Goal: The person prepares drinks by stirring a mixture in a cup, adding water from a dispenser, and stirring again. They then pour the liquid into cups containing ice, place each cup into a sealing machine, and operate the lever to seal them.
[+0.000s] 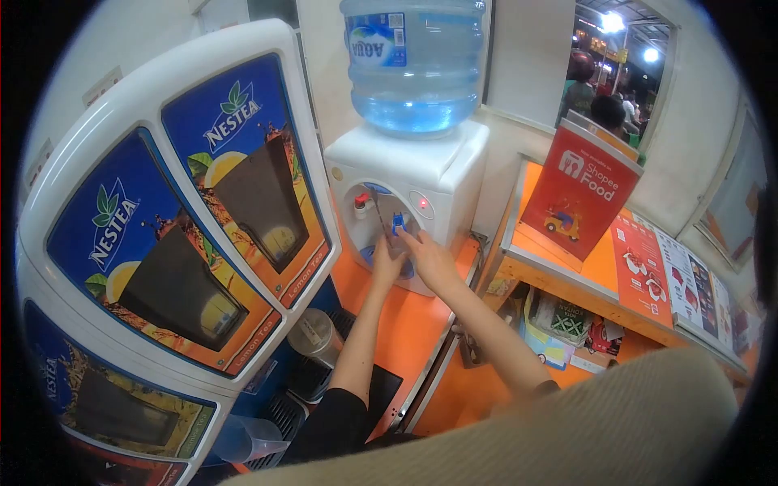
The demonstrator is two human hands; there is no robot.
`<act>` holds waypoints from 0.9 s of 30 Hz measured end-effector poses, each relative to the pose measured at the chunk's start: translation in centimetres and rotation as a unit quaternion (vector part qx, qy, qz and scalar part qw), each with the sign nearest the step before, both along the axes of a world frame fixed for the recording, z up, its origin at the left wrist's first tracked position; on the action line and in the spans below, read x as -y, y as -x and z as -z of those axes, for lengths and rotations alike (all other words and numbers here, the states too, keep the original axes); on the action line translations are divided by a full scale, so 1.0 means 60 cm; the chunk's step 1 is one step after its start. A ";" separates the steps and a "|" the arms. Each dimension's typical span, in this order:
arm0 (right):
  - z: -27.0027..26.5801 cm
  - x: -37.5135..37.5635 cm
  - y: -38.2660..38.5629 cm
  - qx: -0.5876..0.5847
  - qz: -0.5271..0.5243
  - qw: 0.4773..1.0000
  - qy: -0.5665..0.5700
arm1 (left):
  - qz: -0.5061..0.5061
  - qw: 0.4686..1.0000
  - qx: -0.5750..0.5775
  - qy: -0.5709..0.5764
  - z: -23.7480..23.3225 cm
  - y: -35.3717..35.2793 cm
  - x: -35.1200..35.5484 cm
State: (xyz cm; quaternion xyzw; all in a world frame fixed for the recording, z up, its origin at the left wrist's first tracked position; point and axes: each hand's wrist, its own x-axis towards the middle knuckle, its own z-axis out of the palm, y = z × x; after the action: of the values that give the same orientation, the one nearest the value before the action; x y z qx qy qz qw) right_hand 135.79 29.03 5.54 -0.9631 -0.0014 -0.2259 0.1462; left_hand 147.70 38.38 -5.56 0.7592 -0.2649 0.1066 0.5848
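Observation:
A white water dispenser (458,182) with an upturned Aqua water bottle (417,89) on top stands in front of me. My left hand (387,264) is closed below its taps, around something I cannot make out. A long, thin, dark stick-like piece (379,212) rises above that hand. My right hand (428,257) reaches in from the right, its fingertips at the blue tap (397,220). To the left of both hands is the red tap (361,202). My fingers partly hide what lies between the hands.
A large Nestea drink machine (154,202) fills the left side, with a clear plastic cup (316,336) and a clear pitcher (247,437) beside it. On the right, a red Shopee Food sign (579,190) stands on an orange counter (523,231). Someone's beige-clothed part (551,421) crosses the foreground.

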 end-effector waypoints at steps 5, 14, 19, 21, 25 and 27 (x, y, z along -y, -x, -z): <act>0.007 0.002 -0.004 0.008 -0.006 1.000 -0.005 | -0.028 0.999 0.024 0.008 -0.007 0.014 0.001; 0.005 0.002 -0.003 0.017 -0.013 1.000 -0.005 | 0.055 0.993 -0.104 -0.025 0.066 0.029 -0.015; -0.003 0.001 -0.004 -0.010 -0.009 1.000 0.012 | 0.006 0.994 -0.108 0.021 0.101 0.036 -0.001; -0.006 -0.003 -0.004 -0.009 -0.013 1.000 0.009 | -0.006 0.994 -0.110 0.019 0.122 0.031 0.001; -0.007 -0.004 -0.007 -0.015 -0.014 1.000 0.015 | -0.019 0.996 -0.080 0.033 0.128 0.031 0.004; -0.006 -0.006 -0.010 -0.023 -0.012 1.000 0.016 | -0.020 0.997 -0.062 0.034 0.130 0.030 0.006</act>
State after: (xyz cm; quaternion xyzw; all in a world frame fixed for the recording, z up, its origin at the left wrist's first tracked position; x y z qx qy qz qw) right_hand 136.42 29.37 5.90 -0.9702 -0.0137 -0.2020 0.1331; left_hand 145.93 38.03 -13.36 0.7494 -0.2091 0.0803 0.6231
